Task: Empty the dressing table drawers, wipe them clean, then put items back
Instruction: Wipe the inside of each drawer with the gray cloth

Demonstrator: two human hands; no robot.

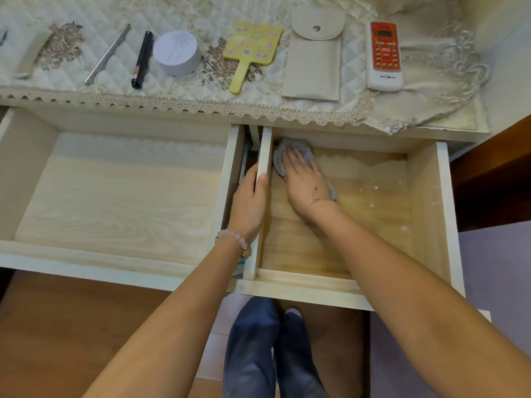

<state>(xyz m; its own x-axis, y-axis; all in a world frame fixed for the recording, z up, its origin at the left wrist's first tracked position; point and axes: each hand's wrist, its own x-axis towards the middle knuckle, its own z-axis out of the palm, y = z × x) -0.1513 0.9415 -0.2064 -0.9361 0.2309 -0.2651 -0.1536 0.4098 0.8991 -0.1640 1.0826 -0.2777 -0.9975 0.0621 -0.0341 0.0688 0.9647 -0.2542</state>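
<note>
Two pale wooden drawers stand pulled out below the dressing table top. The wide left drawer (pixel 115 196) holds nothing. In the right drawer (pixel 425 196) a grey cloth (pixel 280 159) lies in the far left corner, and my right hand (pixel 304 182) presses flat on it with straight fingers. My left hand (pixel 250 199) grips the right drawer's left side wall, thumb inside and fingers outside. White specks dot the right drawer's floor.
On the quilted lace cover (pixel 201 21) lie a metal rod (pixel 107 54), a black pen-like tube (pixel 141 60), a round white jar (pixel 177 53), a yellow hand mirror (pixel 250 50), a beige pouch (pixel 314 58) and a red-and-white remote (pixel 385 54). My legs (pixel 270 349) stand below the drawers.
</note>
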